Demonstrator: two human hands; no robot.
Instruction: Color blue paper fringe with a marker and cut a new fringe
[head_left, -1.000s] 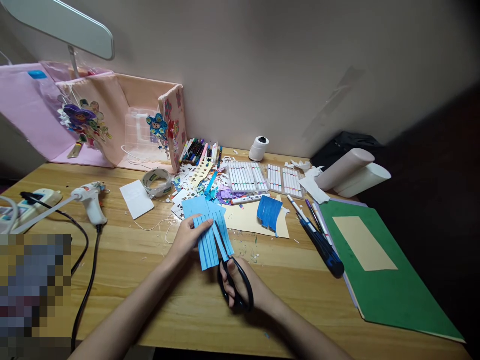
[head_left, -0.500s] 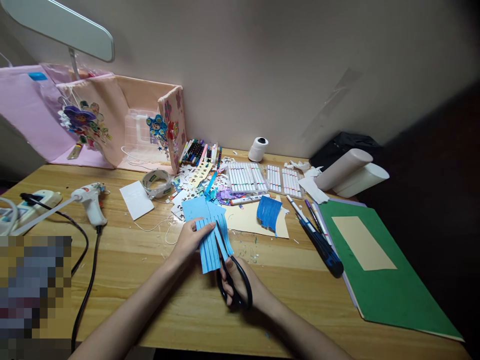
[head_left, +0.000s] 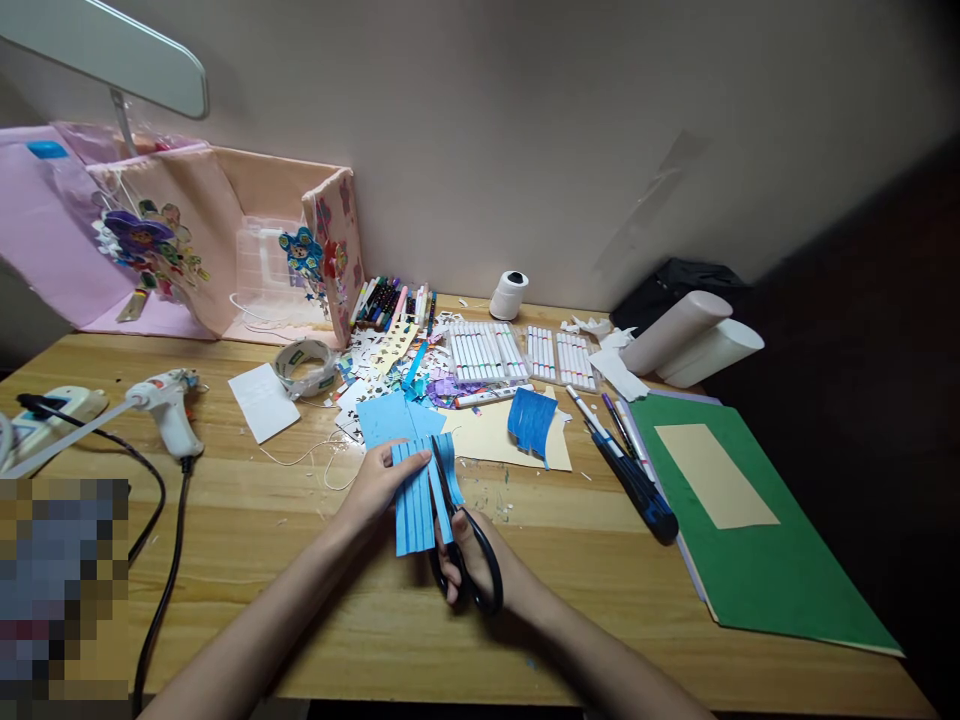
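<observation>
My left hand point(head_left: 382, 480) pinches a light blue sheet of paper point(head_left: 414, 510) marked with darker blue stripes, thumb on top. Slits run through the sheet, and a narrow strip hangs loose beside the blades. In my right hand point(head_left: 476, 560) are black-handled scissors point(head_left: 491, 575), fingers through the loops. Their blades lie along the paper, just right of my left thumb. Behind it lie more light blue paper point(head_left: 382, 418) and a darker blue painted piece point(head_left: 532, 422) on a cream sheet point(head_left: 480, 442).
A glue gun point(head_left: 169, 415) with a black cable and a tape roll point(head_left: 304, 368) lie left. Marker sets point(head_left: 487, 352), paper scraps point(head_left: 367, 350) and a thread spool point(head_left: 509, 295) are at the back. A box cutter point(head_left: 637, 490) lies beside a green board point(head_left: 765, 560) at right.
The scissor blades have shifted slightly on the paper, and a narrow strip now hangs apart from the sheet. The whole view has moved a little, so things sit further left.
</observation>
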